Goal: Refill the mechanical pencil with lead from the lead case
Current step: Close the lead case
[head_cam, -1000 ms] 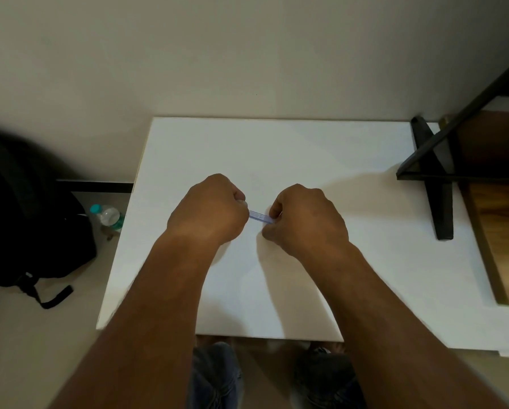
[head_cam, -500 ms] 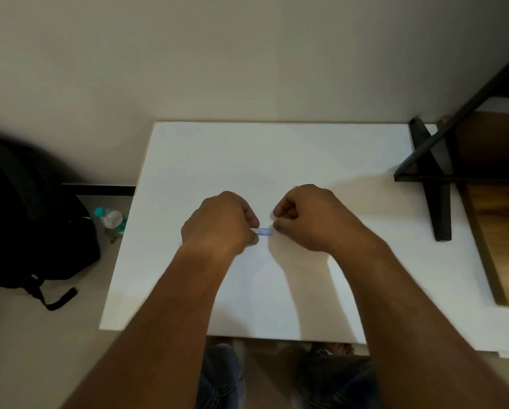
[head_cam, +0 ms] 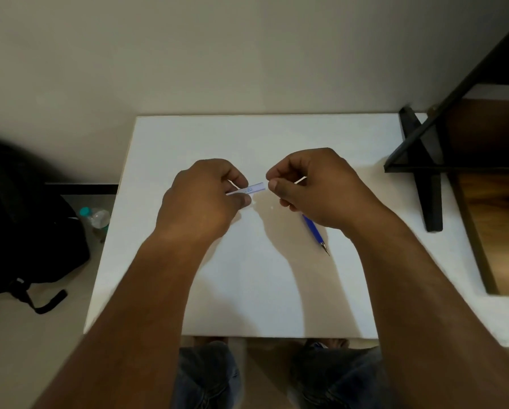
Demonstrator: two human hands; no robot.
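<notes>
My left hand (head_cam: 206, 199) grips a small translucent lead case (head_cam: 252, 189) with a bluish label, held just above the white table (head_cam: 247, 137). The thumb and forefinger of my right hand (head_cam: 318, 187) are pinched at the case's right end; what they hold there is too small to tell. A blue mechanical pencil (head_cam: 314, 231) lies on the table under my right hand, its metal tip pointing toward the near right. Its upper half is hidden by the hand.
A black metal frame (head_cam: 424, 172) with a wooden shelf stands at the table's right edge. On the floor to the left are a black backpack (head_cam: 26, 231) and a plastic bottle (head_cam: 98, 218). My knees show below the table's near edge.
Both hands have moved slightly apart, so more of the lead case shows between them. The blue pencil now shows below my right hand.
</notes>
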